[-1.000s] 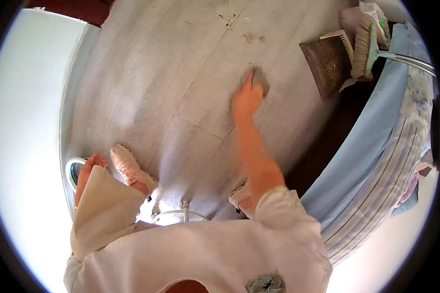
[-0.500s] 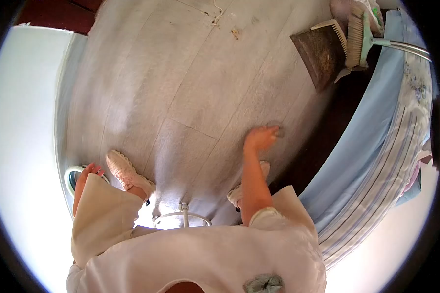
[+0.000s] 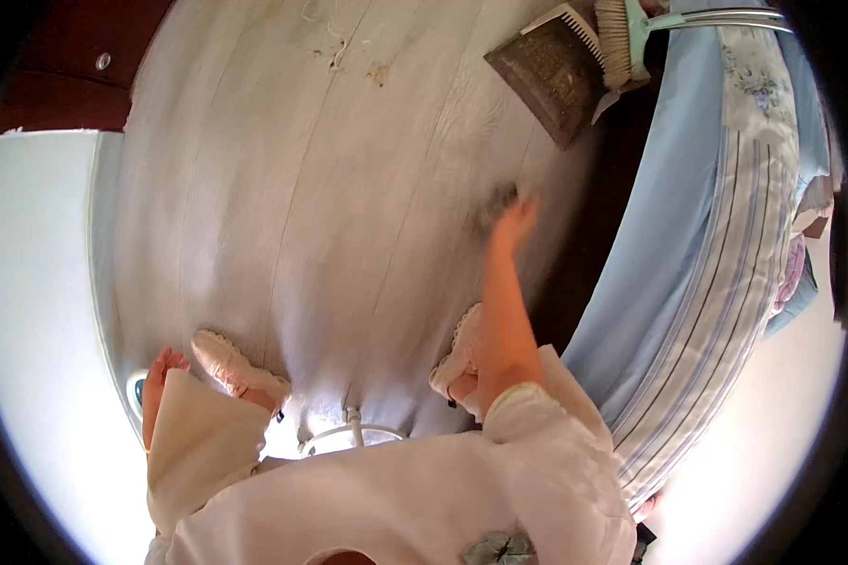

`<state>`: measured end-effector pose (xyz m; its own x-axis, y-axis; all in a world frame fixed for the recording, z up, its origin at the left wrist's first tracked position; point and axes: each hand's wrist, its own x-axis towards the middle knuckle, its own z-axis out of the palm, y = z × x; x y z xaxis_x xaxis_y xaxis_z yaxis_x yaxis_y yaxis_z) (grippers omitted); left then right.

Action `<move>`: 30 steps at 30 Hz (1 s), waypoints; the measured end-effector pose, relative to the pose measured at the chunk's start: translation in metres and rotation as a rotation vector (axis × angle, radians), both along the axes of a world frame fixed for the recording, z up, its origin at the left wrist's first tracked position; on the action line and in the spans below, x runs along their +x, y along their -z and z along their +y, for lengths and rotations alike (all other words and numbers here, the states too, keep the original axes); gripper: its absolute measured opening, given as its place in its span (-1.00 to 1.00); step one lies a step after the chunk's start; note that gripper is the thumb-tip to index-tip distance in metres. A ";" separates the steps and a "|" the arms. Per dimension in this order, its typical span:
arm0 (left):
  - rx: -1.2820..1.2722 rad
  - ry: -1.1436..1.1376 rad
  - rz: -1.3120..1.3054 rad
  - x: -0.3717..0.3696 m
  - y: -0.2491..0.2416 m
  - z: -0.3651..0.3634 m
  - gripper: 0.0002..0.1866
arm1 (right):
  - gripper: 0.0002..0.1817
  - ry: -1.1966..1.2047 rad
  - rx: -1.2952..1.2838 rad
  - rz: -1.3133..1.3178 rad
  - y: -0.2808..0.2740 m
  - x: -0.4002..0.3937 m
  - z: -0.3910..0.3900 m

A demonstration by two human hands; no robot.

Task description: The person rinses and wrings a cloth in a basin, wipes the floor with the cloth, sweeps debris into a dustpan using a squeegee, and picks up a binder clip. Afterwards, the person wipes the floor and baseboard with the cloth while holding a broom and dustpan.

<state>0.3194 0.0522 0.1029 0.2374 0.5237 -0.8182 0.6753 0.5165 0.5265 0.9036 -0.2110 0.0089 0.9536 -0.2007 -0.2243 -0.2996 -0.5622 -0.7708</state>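
Observation:
My right hand (image 3: 516, 226) reaches forward low over the floor, smeared by motion. At its fingertips is a small dark grey, fuzzy-looking clump (image 3: 503, 198), too blurred to name; the fingers seem closed against it. My left hand (image 3: 168, 362) rests by my left knee with its fingers loosely bent and apart, nothing seen in it. Close beside it, against the white wall panel, is a round white-rimmed thing with a green inside (image 3: 137, 387), mostly hidden. A dustpan (image 3: 554, 80) lies on the floor ahead of my right hand, with a broom (image 3: 615, 42) at its edge.
Pale wood-look floor (image 3: 349, 188) spreads ahead, with string-like bits and debris (image 3: 377, 73) far off. On the right is a bed with a blue skirt and striped cover (image 3: 716, 282). Left stand a white panel (image 3: 38, 264) and dark red furniture (image 3: 66, 85). A white stool base (image 3: 353, 424) stands between my feet.
My view has shifted, so the dustpan and broom sit farther left and higher. My right hand has swept forward and right over the floor, with the grey clump still by its fingers.

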 end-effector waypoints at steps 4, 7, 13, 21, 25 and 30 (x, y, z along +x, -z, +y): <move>-0.210 -0.383 -0.089 -0.010 0.006 0.005 -0.53 | -0.59 0.284 -0.510 0.085 0.037 -0.003 -0.068; -0.183 -0.481 -0.040 0.005 0.005 0.011 -0.59 | -0.56 0.073 -0.664 0.062 0.043 0.000 0.001; -0.095 -0.376 -0.078 0.041 -0.023 0.049 -0.61 | -0.48 -0.586 -0.440 0.018 0.022 0.064 0.109; 0.032 -0.363 -0.268 0.144 -0.121 0.093 -0.48 | -0.42 -0.986 -0.588 0.114 -0.061 0.060 0.032; 0.272 0.112 -0.251 0.227 -0.220 0.045 -0.56 | -0.50 -0.896 -0.495 0.175 -0.105 0.018 -0.001; 0.064 0.079 -0.408 0.186 -0.161 -0.064 -0.58 | -0.59 -0.656 0.049 1.062 -0.217 -0.043 -0.015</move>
<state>0.5052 -0.0114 0.2641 0.5768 0.5375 -0.6151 0.4407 0.4293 0.7884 0.8607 -0.2256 0.2257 0.2135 0.2738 -0.9378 -0.4603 -0.8185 -0.3438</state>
